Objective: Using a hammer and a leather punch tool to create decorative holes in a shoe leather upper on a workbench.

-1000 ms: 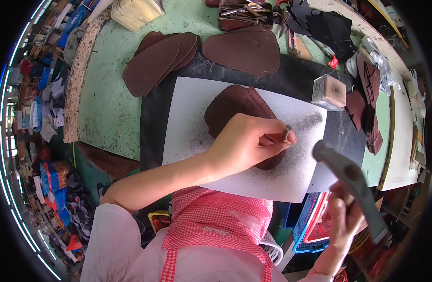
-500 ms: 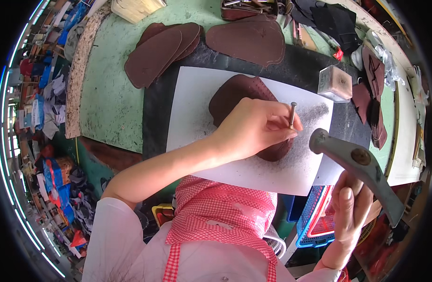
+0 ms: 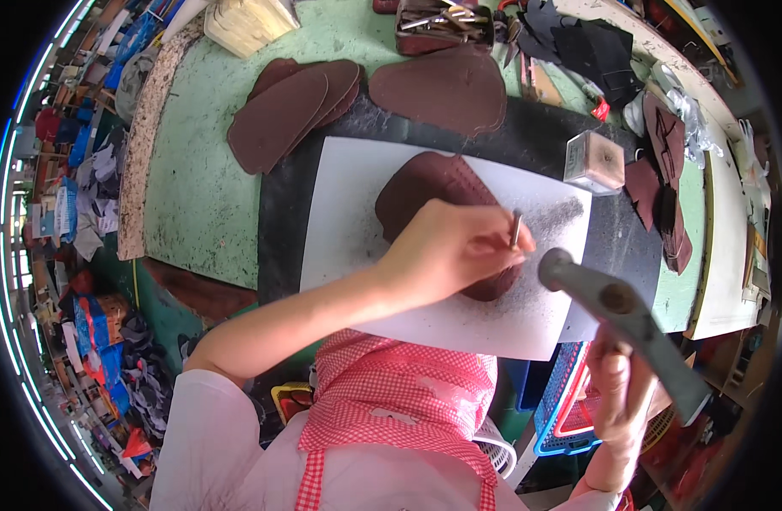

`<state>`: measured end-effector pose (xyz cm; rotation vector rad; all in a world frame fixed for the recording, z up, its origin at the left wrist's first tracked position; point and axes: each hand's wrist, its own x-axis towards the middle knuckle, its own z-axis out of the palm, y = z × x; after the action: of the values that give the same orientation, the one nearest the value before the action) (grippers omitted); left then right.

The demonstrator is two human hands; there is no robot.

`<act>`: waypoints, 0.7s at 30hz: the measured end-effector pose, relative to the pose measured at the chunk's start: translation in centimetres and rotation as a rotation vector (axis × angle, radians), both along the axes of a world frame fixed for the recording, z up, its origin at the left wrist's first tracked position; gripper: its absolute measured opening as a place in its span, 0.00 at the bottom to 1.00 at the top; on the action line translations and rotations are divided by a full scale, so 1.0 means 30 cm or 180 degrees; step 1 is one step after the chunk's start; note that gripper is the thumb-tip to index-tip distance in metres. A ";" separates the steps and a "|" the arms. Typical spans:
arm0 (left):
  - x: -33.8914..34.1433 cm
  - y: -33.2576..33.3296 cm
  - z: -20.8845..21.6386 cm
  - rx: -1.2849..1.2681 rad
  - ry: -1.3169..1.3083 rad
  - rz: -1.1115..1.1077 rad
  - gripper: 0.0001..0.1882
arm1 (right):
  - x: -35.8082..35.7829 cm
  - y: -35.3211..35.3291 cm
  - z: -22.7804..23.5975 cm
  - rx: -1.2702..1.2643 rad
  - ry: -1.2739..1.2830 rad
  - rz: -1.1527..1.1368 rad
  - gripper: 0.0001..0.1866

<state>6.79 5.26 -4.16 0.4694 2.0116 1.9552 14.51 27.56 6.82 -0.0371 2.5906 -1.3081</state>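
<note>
A dark brown leather piece (image 3: 416, 189) with a row of small holes along its edge lies on a white sheet (image 3: 340, 196) sprinkled with dark specks. My left hand (image 3: 450, 247) rests over the leather and pinches a slim metal punch (image 3: 517, 226) nearly upright; its lower tip is hidden by my fingers. To the right, my right hand (image 3: 619, 383) is wrapped around the handle of a hammer (image 3: 616, 298). The round hammer face is raised close to the punch's right side, apart from it. Most of the handle is hidden behind the head and my hand.
Under the sheet is a black mat (image 3: 280, 221) on a green table (image 3: 203, 170). Stacked brown leather pieces (image 3: 280, 115) and a larger leather piece (image 3: 442, 89) lie beyond. A clear square block (image 3: 595, 162), a tool box (image 3: 442, 27) and leather scraps (image 3: 663, 136) also stand around; plastic baskets (image 3: 561, 400) are below.
The hammer and my right hand have shifted left, bringing the hammer face nearer the punch. The punch leans slightly differently, and the whole view has moved a little.
</note>
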 end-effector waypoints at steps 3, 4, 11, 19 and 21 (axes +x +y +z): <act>-0.010 -0.001 0.029 -0.0118 -0.0333 -0.0271 0.06 | 0.039 0.008 -0.053 -0.0380 0.0531 -0.0162 0.26; -0.016 -0.002 0.032 -0.0291 -0.0404 -0.0371 0.06 | 0.040 0.007 -0.048 -0.0280 0.0630 -0.0235 0.27; 0.006 0.010 0.067 -0.0780 0.0044 -0.0532 0.07 | 0.115 0.193 0.068 -0.0752 -0.0536 -0.0124 0.20; -0.011 0.028 0.013 0.0169 -0.0540 -0.0146 0.06 | 0.046 0.015 -0.066 -0.0458 0.0174 -0.0127 0.27; -0.005 0.043 0.030 0.0000 -0.0536 -0.0308 0.06 | 0.050 0.028 -0.073 -0.0392 0.0169 -0.0041 0.27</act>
<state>6.64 6.55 -3.27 0.3811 1.8504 1.8708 16.00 28.38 4.63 -0.0780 2.5541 -1.4895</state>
